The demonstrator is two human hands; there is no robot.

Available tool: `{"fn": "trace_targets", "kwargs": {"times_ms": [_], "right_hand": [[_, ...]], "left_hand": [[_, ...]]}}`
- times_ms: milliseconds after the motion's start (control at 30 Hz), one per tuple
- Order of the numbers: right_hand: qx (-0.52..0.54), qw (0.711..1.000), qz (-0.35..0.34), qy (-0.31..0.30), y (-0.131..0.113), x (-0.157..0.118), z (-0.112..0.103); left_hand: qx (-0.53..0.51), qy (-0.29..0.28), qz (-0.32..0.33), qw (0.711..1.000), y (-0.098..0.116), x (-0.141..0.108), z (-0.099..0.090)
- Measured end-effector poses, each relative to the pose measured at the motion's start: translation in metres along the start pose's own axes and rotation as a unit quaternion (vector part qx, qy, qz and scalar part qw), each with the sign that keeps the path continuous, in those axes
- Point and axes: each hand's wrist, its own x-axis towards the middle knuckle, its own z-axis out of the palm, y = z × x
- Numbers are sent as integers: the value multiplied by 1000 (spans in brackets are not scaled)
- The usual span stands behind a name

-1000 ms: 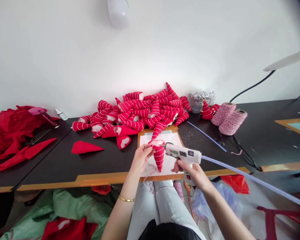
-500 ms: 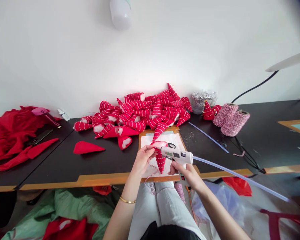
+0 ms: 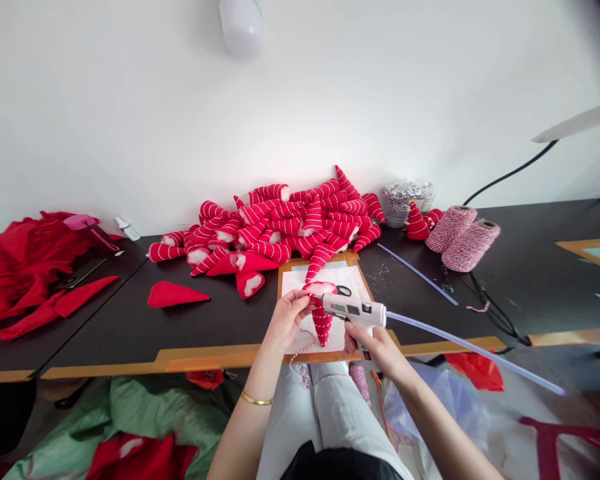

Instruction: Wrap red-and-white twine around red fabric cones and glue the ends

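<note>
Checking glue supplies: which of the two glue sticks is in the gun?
The glue stick jutting from the white glue gun; the other stick lies loose on the black table.

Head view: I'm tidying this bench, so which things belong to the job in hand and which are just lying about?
Apparently in the job:
glue gun, gripped by the right hand;
striped red cone, pinched by the left hand;
red-and-white cord;
pile of similar cones.

Apparently lying about:
small white bottle;
dark phone-like slab;
silver-filled tub.
</note>
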Motion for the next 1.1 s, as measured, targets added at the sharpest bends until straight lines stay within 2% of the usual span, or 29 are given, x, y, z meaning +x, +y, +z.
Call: {"fn": "trace_targets", "kwargs": {"times_ms": [300,600,1100], "right_hand": [[4,1000,10,15,6,-1,0],[-10,1000,-8,16,0,-9,1],[6,1000,-5,17,1,-3,3]], "left_hand": [[-1,-3,4,1000,-1,0,0],[15,-1,21,1000,-3,1,-2],[20,2,29,999,-2,-2,0]]}}
